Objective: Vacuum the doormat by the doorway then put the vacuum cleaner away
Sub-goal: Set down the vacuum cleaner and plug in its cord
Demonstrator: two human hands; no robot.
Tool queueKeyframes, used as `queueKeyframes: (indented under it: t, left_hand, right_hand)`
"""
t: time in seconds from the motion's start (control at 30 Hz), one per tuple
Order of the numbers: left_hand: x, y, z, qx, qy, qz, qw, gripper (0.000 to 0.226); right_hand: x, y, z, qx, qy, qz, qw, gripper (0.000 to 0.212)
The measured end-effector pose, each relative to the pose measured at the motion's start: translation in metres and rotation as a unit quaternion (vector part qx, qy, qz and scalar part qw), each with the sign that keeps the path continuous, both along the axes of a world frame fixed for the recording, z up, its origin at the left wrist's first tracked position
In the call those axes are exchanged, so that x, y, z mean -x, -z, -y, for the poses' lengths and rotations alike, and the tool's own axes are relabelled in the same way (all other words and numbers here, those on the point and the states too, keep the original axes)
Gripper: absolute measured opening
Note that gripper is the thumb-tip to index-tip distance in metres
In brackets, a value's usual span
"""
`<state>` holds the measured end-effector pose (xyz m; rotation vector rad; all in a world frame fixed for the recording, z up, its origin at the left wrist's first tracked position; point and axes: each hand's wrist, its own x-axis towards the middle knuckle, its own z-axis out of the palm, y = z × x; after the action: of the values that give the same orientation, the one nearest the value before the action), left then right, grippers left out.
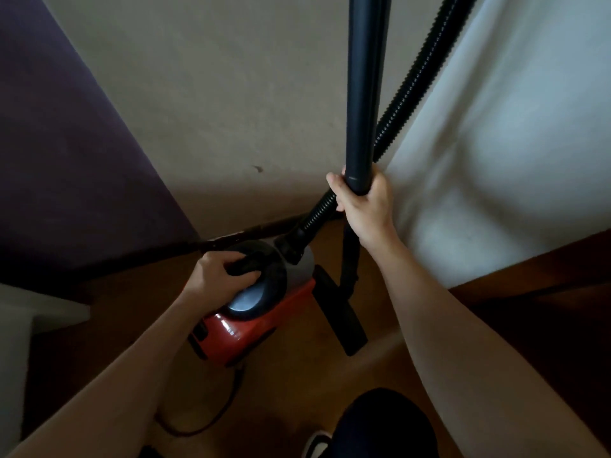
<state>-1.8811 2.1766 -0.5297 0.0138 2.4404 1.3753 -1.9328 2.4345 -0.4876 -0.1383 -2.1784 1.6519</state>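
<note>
Fingers (231,259) of the left hand (215,274) are curled tight round the black carry handle (246,266) on top of the vacuum cleaner (238,335), thumb closing the grip from the near side. To the left of that hand a dark purple wall (66,127) runs down to a dark skirting board (231,238).

The vacuum cleaner is a small red canister with a round black and grey top. It sits low in the corner, over the wooden floor (297,385), close to the beige wall (215,94); whether it rests on the boards or hangs from the hand cannot be told. A dark power cord (211,418) loops over the floor from its near end.

Just right of the red body lies the long black floor nozzle (344,319), with a narrow tube rising from it.

Above, the right hand (363,206) clamps the black wand (363,94), its fingers (334,186) wrapped round the lower end of the thick tube, which stands nearly upright and leaves the top of the view. The ribbed black hose (317,213) climbs from the canister's front, passes behind this hand and runs on to the upper right, against a white cloth (512,160).

At the bottom are a dark-clad knee (380,424) and a shoe (317,444).
</note>
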Motion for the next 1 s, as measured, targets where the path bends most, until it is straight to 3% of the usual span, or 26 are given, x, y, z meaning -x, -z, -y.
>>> queueKeyframes:
  t: [0.43,0.67,1.0]
  left_hand:
    - [0.047,0.089,-0.022,0.006,0.096,-0.04,0.995,0.01]
    - [0.061,0.119,-0.043,0.008,0.085,-0.054,0.995,0.011]
    - [0.086,0.139,-0.076,0.03,0.114,-0.074,0.99,0.004]
  right_hand:
    - [0.037,0.068,-0.045,0.035,0.039,-0.074,0.996,0.024]
    - [0.043,0.099,-0.063,0.096,0.087,-0.077,0.989,0.023]
    - [0.059,0.109,-0.082,0.061,0.095,-0.092,0.989,0.025]
